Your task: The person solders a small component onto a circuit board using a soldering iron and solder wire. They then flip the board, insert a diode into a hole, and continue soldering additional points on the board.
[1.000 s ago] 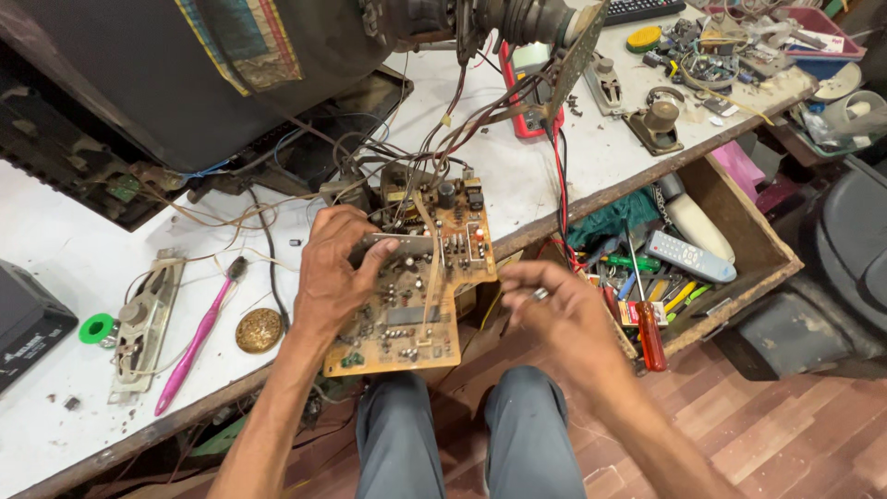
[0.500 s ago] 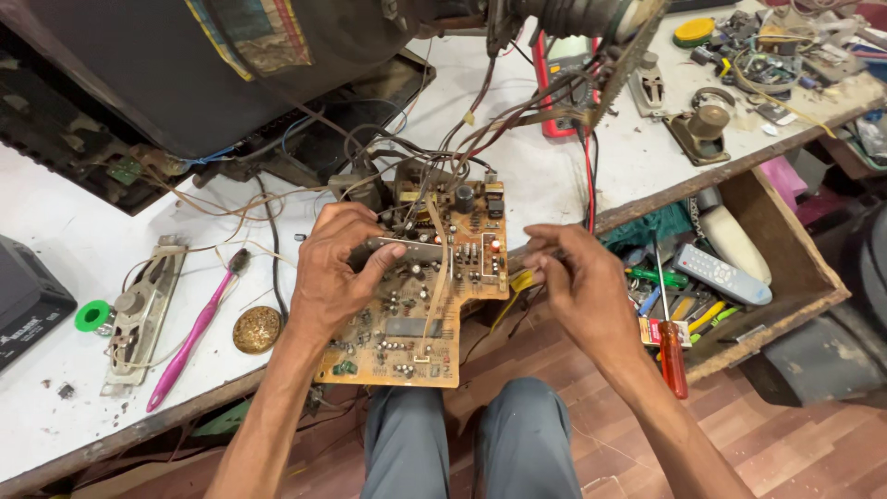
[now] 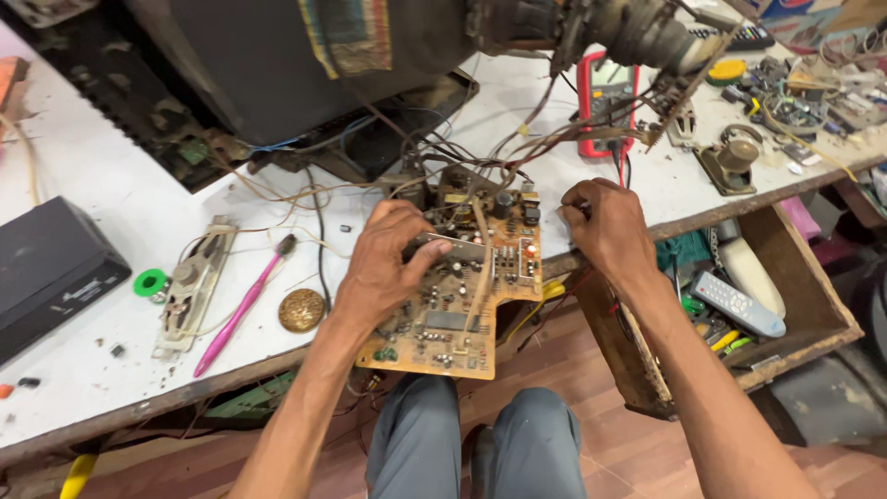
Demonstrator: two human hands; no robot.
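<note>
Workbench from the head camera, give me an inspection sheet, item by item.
Surface: white workbench, stained.
Job's things: circuit board overhanging the front edge.
Clutter: pink toothbrush, brass disc, green tape roll, black box.
Hands: left hand resting on the board; right hand at its right edge, grip hidden.
Cables: wire tangle running from board to tube neck.
Surroundings: open drawer holding a remote.

A red multimeter's (image 3: 601, 106) greyish screen lies on the white bench (image 3: 129, 212).
</note>
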